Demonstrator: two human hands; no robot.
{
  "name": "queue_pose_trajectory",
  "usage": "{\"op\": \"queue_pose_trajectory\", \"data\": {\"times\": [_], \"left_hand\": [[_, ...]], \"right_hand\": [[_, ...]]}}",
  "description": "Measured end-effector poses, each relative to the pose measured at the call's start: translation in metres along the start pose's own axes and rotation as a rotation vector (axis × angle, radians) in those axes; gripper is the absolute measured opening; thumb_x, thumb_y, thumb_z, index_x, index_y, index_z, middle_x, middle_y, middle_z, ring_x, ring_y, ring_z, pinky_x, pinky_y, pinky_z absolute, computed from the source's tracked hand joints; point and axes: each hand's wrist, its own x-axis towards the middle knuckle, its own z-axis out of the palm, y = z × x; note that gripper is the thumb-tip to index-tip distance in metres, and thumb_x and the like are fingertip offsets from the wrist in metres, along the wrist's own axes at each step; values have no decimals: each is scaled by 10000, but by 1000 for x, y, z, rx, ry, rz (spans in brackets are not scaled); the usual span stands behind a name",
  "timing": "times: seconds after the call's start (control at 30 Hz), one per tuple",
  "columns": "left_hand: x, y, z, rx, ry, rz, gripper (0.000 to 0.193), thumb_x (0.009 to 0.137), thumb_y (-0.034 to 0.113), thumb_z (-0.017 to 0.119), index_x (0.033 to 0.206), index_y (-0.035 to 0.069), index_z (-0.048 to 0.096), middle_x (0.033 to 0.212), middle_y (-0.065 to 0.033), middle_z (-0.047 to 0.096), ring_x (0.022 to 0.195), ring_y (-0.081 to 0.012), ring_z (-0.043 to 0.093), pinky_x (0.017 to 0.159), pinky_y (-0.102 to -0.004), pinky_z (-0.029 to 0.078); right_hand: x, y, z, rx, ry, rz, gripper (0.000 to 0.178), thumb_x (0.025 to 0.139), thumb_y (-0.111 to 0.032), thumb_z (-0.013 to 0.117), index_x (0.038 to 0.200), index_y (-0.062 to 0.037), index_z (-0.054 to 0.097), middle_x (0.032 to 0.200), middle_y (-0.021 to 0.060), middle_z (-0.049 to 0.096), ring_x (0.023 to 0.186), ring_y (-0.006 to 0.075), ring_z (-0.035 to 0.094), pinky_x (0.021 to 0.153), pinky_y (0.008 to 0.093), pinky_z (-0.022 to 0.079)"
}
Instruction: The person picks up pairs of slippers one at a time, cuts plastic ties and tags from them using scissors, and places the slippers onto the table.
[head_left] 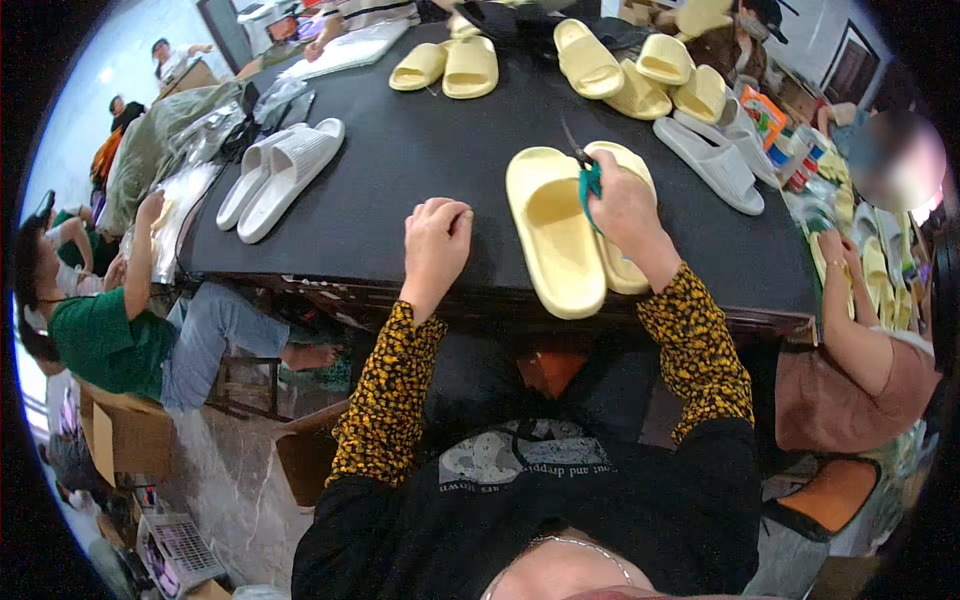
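My right hand (630,215) grips a pair of green-handled scissors (590,182), their dark blades pointing away to the far left. Beneath that hand, a pair of pale yellow slide slippers (555,240) lies side by side near the front edge of the black table (400,150). The hand and scissors partly cover the right slipper. To the left of this pair, my left hand (437,245) is curled closed at the table's front edge, with nothing seen in it.
White slippers (290,170) lie at left, grey-white ones (710,165) at right. More yellow slippers (443,68) stand at the far side. A person in a green shirt (115,330) sits at left; another in a brown top (850,395) is at right, near an orange chair seat (825,497).
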Motion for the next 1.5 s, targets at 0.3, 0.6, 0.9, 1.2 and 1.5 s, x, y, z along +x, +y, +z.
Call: {"op": "queue_pose_trajectory", "data": {"times": [0.3,0.6,0.9,1.2,1.5], "left_hand": [[3,2,0,-10,2,-24,87,851,118,652,876,40,680,947,-80,667,925,-276,612,840,-379,453],[-1,-4,-7,24,30,-25,88,842,133,648,866,62,692,949,-79,668,931,-283,608,843,-389,447],[-8,-2,-2,33,13,-21,61,836,123,638,834,76,676,932,-60,636,934,-262,579,833,-385,427],[-4,-2,0,38,28,16,60,837,109,629,823,67,669,911,-59,618,919,-255,570,835,-382,420],[-3,-1,-1,38,29,25,56,835,110,633,830,72,673,897,-49,619,914,-246,571,828,-371,418]], "right_hand": [[-1,29,-55,-211,126,65,413,813,-62,638,1205,-97,513,802,220,645,785,418,639,687,478,493],[9,122,-130,-520,445,58,429,867,-149,599,1280,-82,500,870,233,662,816,402,654,709,500,493],[-31,186,-131,-475,266,357,444,932,-171,554,1350,-67,447,1055,259,646,954,419,628,774,490,476],[-25,78,-141,-134,402,238,459,903,-150,633,1339,-105,495,1165,183,637,1041,377,624,857,419,488],[-15,-22,-70,209,78,-115,413,835,-161,719,1207,-85,559,900,201,659,814,374,660,688,409,512]]}}
